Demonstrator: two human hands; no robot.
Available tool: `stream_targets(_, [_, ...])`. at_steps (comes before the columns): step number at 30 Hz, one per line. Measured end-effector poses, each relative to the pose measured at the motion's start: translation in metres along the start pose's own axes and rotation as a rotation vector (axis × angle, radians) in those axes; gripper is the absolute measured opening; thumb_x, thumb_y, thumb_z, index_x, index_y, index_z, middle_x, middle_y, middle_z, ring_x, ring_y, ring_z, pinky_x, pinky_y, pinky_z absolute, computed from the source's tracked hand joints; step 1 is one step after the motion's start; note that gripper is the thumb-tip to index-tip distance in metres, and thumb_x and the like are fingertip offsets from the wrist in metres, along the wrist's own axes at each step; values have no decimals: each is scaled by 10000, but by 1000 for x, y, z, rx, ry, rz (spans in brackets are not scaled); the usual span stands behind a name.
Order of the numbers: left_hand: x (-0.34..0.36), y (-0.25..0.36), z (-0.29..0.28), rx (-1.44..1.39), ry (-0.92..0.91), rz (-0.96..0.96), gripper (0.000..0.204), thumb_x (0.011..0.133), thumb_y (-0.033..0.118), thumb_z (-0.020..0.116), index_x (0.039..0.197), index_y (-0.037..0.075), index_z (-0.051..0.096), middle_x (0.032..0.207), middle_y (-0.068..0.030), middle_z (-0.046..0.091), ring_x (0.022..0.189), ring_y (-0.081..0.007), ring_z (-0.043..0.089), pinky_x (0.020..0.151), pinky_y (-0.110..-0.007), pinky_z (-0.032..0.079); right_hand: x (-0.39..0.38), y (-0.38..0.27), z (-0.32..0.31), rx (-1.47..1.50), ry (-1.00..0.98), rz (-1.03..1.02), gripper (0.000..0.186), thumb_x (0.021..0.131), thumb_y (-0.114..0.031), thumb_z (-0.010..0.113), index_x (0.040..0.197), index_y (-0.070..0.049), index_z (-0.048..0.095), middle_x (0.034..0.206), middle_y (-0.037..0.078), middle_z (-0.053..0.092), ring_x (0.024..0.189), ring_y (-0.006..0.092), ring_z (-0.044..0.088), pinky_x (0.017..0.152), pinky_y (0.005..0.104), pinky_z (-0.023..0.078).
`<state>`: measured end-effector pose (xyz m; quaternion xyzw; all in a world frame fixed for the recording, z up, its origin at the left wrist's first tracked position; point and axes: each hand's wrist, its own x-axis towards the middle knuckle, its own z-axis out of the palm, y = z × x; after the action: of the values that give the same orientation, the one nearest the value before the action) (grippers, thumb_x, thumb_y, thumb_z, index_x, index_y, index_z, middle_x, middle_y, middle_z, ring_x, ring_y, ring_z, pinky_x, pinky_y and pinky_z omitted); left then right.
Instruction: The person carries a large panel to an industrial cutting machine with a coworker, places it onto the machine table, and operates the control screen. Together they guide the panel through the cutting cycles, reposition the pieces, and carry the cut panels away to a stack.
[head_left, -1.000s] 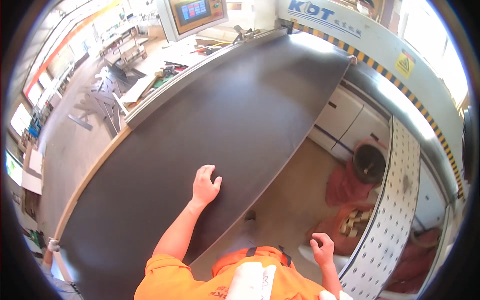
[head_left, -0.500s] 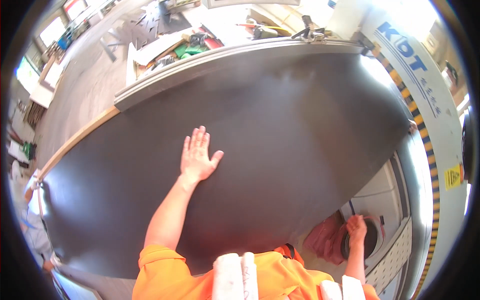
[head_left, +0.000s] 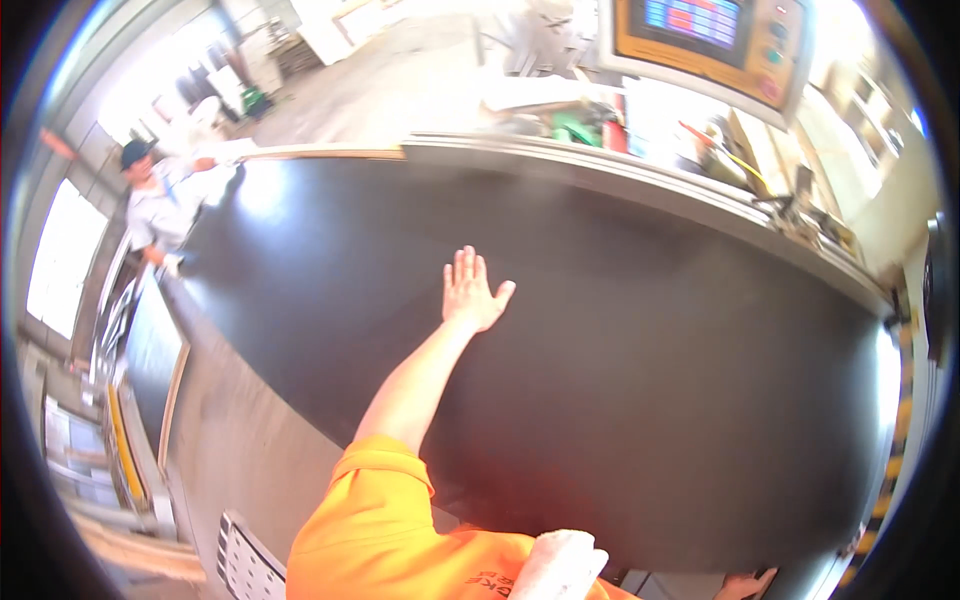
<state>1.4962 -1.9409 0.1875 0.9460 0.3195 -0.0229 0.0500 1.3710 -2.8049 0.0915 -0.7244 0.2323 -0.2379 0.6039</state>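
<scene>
A large dark, smooth board (head_left: 620, 350) lies flat across the middle of the view. My left hand (head_left: 472, 296) rests palm down on its upper face, fingers stretched and thumb apart, holding nothing. Only part of my right hand (head_left: 746, 584) shows at the bottom edge, beside the board's near right side; its fingers are mostly cut off, so its grip is unclear. At the far left end of the board stands a co-worker (head_left: 165, 205) in pale clothes and a dark cap, both hands at the board's edge.
A metal rail (head_left: 600, 165) runs along the board's far edge, with a clamp-like fitting (head_left: 800, 215) near its right end. Above hangs a control box (head_left: 710, 45) with a lit screen. Yellow-black striping (head_left: 903, 400) marks the machine at right. Panels (head_left: 155, 370) stand at left.
The view has swung left, bringing the co-worker and control box into sight. My left hand stays flat on the board. My right hand, earlier by a round dark opening, now barely shows.
</scene>
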Motion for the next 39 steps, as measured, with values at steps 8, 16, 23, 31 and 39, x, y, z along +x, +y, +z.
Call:
stream_targets(8, [-5,-17,-6,47,23,-12,883,969,614,369,1532,-40,185,1642,-165,59,1526,-258,10,1233,-416,32,-24,-107,95,156,219,549,760,914,-495,583,1461,-2,394,1498,115,422,1331,279,438,1101,403,374])
stream_targets(16, [52,22,-12,-221,141,329,631,894,334,636,1369,-49,477,1459,-217,444,1397,-334,374,1164,-434,302,-17,-105,95,239,253,628,745,919,-487,581,1453,1,404,1483,119,436,1319,289,449,1094,412,382])
stream_targets(23, [157,304,-179,-313,870,993,458,790,201,670,1187,-7,578,1194,-155,598,1140,-344,535,978,-439,443,-23,-97,104,298,267,669,732,923,-480,579,1445,4,412,1471,122,450,1308,298,458,1087,420,389])
stream_targets(31, [210,455,-239,-171,1082,880,156,754,245,628,860,136,663,1274,-85,611,1056,-335,599,828,-473,525,-31,-95,97,550,247,639,702,937,-485,563,1430,-3,436,1443,127,476,1274,312,485,1072,433,404])
stream_targets(39, [161,404,-185,-156,948,1167,610,824,191,642,1373,-20,482,1362,-220,521,1277,-422,455,1088,-461,352,-17,-81,89,701,316,626,615,945,-442,606,1403,-51,480,1388,91,539,1238,302,516,1074,435,396])
